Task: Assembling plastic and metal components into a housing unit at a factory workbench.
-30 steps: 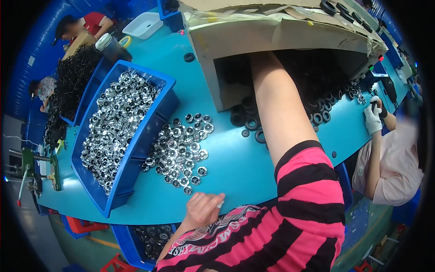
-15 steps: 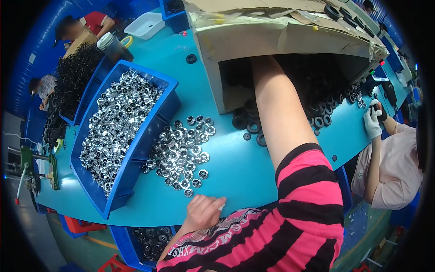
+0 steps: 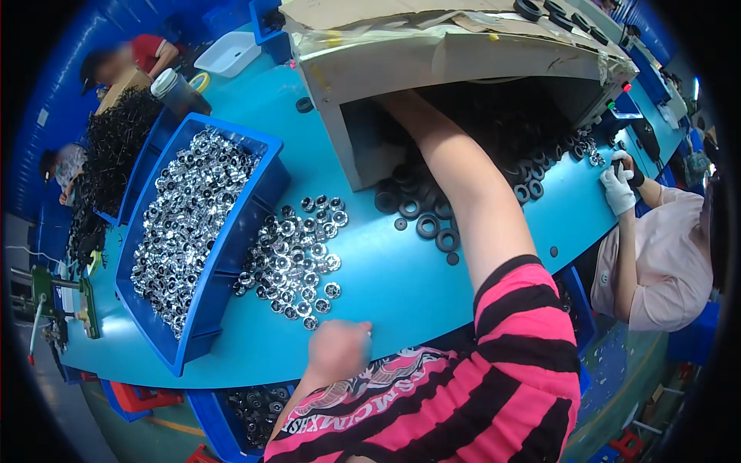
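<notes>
One big cardboard box (image 3: 463,58) is far. One blue bin (image 3: 238,245) full of silver wheels (image 3: 197,208) is on the left. Far left are one white tub (image 3: 228,55), one cup (image 3: 176,92) and two people (image 3: 150,52). The wheels and the black rings (image 3: 386,203) are too many to count.

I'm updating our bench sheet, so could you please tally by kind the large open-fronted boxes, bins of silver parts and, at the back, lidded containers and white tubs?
Large open-fronted box: 1
Blue bin of silver parts: 1
Lidded container: 1
White tub: 1
Total: 4
The loose silver parts and black rings overlap too much to count.
</notes>
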The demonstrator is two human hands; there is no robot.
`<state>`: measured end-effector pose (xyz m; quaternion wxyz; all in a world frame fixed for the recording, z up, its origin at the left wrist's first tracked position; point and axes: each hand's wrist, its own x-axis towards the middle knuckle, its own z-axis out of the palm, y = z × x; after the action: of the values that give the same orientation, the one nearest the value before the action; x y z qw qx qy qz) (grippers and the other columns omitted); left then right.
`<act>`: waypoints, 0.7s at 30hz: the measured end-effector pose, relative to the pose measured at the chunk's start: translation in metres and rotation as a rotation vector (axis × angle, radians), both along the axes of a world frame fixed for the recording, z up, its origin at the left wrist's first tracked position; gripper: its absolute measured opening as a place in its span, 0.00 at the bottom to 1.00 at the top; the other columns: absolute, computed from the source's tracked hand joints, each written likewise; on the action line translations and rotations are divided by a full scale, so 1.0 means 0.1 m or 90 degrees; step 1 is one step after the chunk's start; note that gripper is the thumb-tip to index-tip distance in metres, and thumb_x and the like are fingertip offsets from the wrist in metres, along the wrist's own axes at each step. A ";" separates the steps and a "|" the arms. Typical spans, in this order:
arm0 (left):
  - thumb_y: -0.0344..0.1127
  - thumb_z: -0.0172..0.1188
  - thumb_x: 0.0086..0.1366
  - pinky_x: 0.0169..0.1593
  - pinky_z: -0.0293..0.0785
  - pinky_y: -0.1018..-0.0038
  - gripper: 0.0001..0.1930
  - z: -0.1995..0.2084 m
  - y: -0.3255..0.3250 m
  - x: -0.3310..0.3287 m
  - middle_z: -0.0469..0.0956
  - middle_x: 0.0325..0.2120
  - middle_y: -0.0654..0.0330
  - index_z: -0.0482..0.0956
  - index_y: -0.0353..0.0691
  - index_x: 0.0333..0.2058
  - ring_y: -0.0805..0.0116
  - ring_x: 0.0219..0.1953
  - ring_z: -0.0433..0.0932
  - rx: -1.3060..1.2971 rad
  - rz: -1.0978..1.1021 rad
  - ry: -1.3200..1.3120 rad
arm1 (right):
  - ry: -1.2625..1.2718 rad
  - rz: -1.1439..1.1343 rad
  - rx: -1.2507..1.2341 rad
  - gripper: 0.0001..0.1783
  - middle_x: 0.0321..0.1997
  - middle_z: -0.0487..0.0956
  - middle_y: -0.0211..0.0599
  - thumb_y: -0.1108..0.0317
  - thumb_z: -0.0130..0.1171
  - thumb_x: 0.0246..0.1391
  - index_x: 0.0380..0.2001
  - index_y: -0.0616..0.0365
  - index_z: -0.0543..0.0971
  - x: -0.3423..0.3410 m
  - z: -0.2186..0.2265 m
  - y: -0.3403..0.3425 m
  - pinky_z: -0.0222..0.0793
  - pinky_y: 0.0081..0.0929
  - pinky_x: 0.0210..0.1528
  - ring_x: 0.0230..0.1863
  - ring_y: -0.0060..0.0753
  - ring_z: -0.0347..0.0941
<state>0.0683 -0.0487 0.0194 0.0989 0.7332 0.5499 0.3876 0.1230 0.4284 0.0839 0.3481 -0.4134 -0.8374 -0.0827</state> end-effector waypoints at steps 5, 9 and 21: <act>0.23 0.69 0.56 0.31 0.69 0.65 0.10 0.01 -0.03 0.00 0.78 0.24 0.59 0.84 0.38 0.39 0.59 0.25 0.76 -0.010 0.011 -0.015 | -0.043 0.103 -0.130 0.23 0.57 0.79 0.49 0.63 0.63 0.55 0.55 0.49 0.80 0.45 0.19 -0.95 0.74 0.46 0.59 0.57 0.56 0.76; 0.23 0.69 0.56 0.30 0.68 0.64 0.09 0.02 -0.02 0.02 0.78 0.23 0.58 0.84 0.38 0.37 0.58 0.24 0.75 0.008 0.007 -0.020 | -0.083 0.143 -0.183 0.19 0.52 0.79 0.40 0.60 0.65 0.53 0.49 0.41 0.81 0.97 -0.06 -1.28 0.78 0.45 0.55 0.54 0.51 0.79; 0.22 0.68 0.56 0.31 0.70 0.64 0.09 0.03 -0.03 0.03 0.78 0.23 0.57 0.84 0.38 0.37 0.57 0.25 0.76 0.031 0.073 -0.011 | -0.173 0.113 -0.091 0.13 0.49 0.83 0.41 0.61 0.60 0.56 0.45 0.44 0.84 0.84 -0.33 -0.52 0.79 0.46 0.51 0.48 0.52 0.81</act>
<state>0.0718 -0.0517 0.0226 0.0634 0.6992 0.5807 0.4121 0.2074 0.3761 0.0512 0.2077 -0.3465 -0.9136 -0.0469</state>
